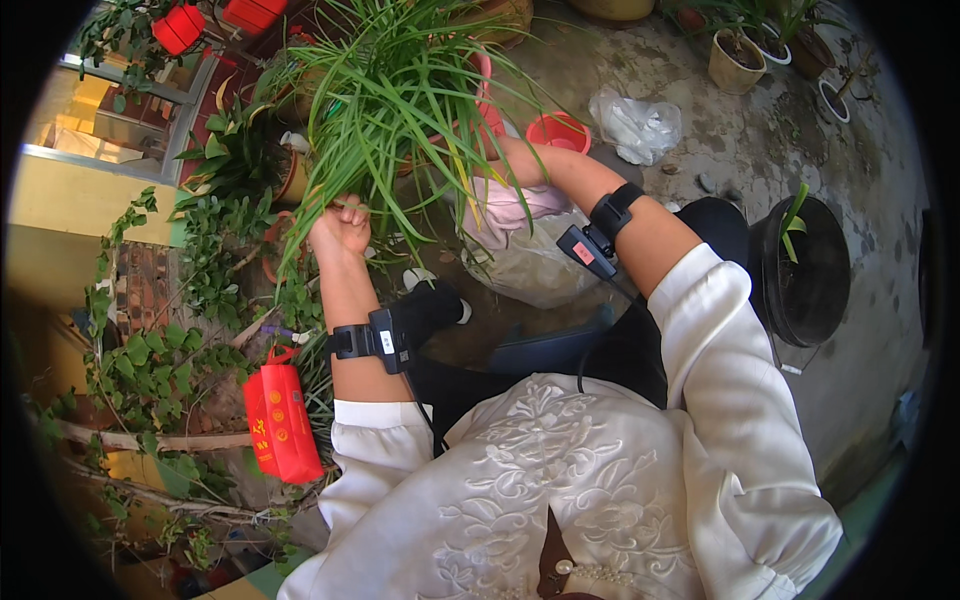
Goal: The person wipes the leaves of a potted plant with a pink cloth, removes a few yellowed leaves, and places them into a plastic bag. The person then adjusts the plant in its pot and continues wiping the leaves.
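A bushy plant with long, narrow green leaves (390, 112) grows in front of me, and a pink plastic pot (484, 82) shows partly behind its leaves. My left hand (349, 221), fingers curled, is at the plant's lower left edge among the leaf tips; whether it grips a leaf is unclear. My right hand (506, 161) reaches in at the plant's right side, near the pot, its fingers mostly hidden by leaves. Just below it lies a pale pink cloth (502, 206), beside a clear plastic bag (540, 262). A small red plastic container (559, 133) stands right of my right wrist.
Another crumpled plastic bag (636, 124) lies on the concrete floor. A black pot (810, 274) with a small leafy plant stands at the right, more pots (736, 64) at the upper right. Vines and a red bag (281, 424) are on the left. A blue stool (551, 349) is below me.
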A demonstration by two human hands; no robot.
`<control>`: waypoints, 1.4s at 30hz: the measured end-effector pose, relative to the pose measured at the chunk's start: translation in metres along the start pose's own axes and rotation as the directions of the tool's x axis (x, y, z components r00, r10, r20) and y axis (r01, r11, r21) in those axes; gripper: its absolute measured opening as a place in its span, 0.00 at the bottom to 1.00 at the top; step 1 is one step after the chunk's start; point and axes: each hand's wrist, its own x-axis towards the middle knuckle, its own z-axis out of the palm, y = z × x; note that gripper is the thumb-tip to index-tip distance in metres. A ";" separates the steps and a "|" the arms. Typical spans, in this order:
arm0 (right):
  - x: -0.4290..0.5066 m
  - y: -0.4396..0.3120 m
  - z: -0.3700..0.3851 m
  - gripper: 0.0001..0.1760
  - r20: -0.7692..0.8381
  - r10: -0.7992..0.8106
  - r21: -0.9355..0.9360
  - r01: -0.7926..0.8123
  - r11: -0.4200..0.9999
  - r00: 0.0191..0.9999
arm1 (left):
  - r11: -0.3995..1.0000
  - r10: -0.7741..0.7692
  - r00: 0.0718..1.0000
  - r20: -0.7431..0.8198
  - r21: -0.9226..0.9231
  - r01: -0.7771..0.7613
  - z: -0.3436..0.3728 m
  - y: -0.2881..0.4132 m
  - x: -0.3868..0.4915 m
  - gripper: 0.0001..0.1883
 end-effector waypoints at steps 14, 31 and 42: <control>0.010 -0.014 0.025 0.17 0.130 -0.292 -0.199 0.314 0.928 0.947 | 0.880 -0.475 0.650 -0.593 -0.304 0.365 -0.165 -0.132 -0.063 0.13; -0.025 -0.056 0.029 0.19 0.240 0.186 -0.142 -0.155 0.978 0.953 | 0.948 -0.319 0.933 -0.166 -0.043 0.317 -0.084 -0.140 -0.052 0.10; -0.074 -0.036 -0.010 0.22 -0.059 0.453 0.913 -0.135 0.384 0.889 | 0.699 -0.711 0.562 0.423 0.519 0.493 -0.019 -0.098 -0.084 0.14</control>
